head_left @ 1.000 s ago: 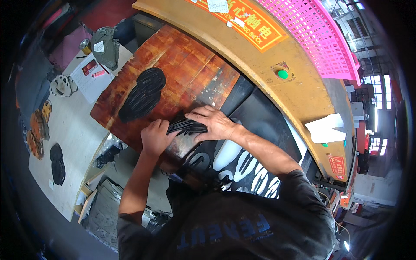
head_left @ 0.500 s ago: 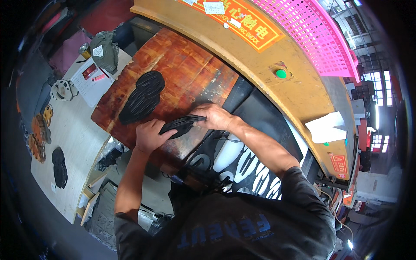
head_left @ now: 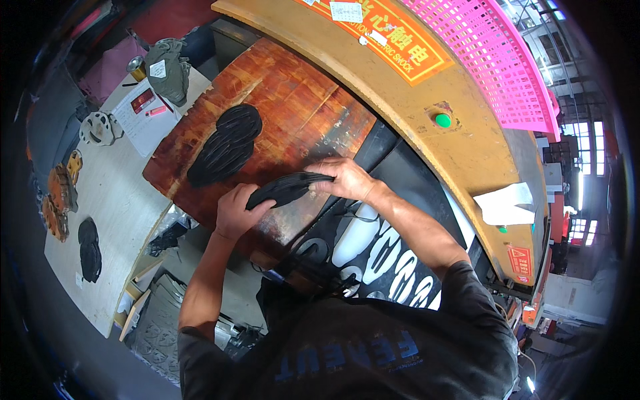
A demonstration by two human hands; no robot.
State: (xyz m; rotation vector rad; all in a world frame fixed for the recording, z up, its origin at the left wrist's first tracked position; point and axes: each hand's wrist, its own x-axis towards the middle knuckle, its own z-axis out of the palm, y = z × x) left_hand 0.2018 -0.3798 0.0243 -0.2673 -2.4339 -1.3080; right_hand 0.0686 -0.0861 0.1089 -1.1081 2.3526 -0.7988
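Head view: single fisheye, worn overhead, facing steeply down, close above the brown board; rim bends edges.

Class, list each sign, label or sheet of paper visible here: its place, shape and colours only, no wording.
Orange rectangular sign: top, on the yellow machine, red border.
Small white label: on that sign's upper edge.
Red triangle sticker: machine's right end.
White paper sheet: left table, under a red pen.

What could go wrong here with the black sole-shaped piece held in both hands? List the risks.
1. The thin black sole-shaped rubber piece is pinched only at its ends by the left hand and right hand; it may sag or slip.
2. Lowered carelessly, it could knock the stacked black soles on the reddish wooden board.
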